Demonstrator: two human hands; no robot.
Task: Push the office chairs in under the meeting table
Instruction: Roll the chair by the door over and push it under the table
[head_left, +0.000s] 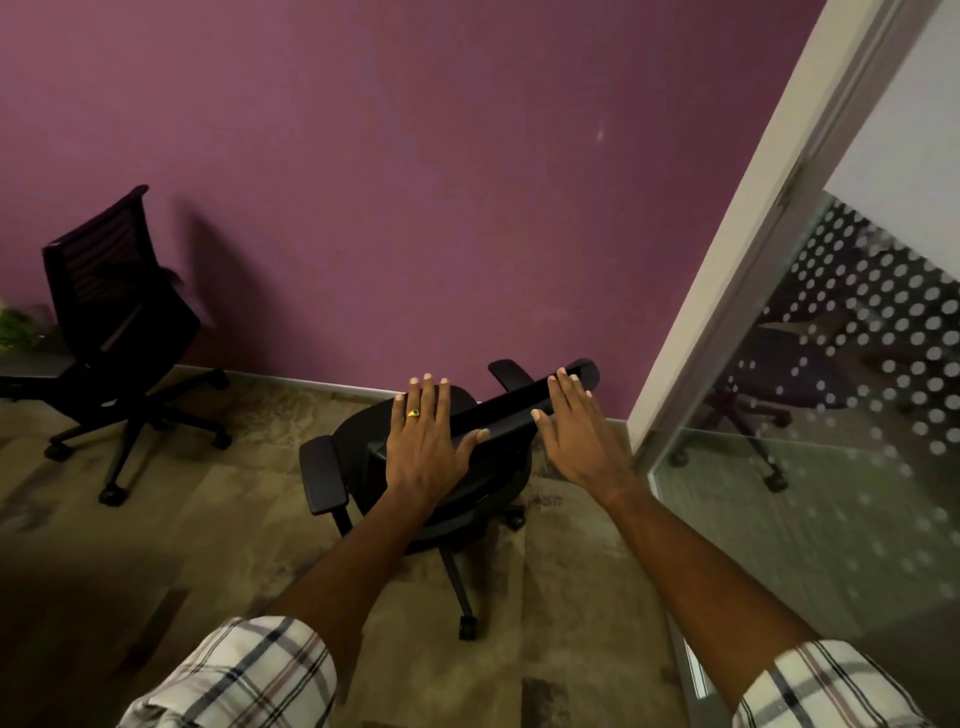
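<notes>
A black office chair stands right below me on the carpet, its backrest top edge running toward the upper right. My left hand, with a ring, hovers flat over the left part of that edge with fingers spread. My right hand is flat and spread over the right part. Neither hand wraps around the backrest. A second black office chair stands at the left by the purple wall. The dark corner of the meeting table shows at the far left edge.
The purple wall closes the room close behind the near chair. A white-framed glass partition with a dot pattern stands at the right. A green plant sits at the far left. Patterned carpet lies between the two chairs.
</notes>
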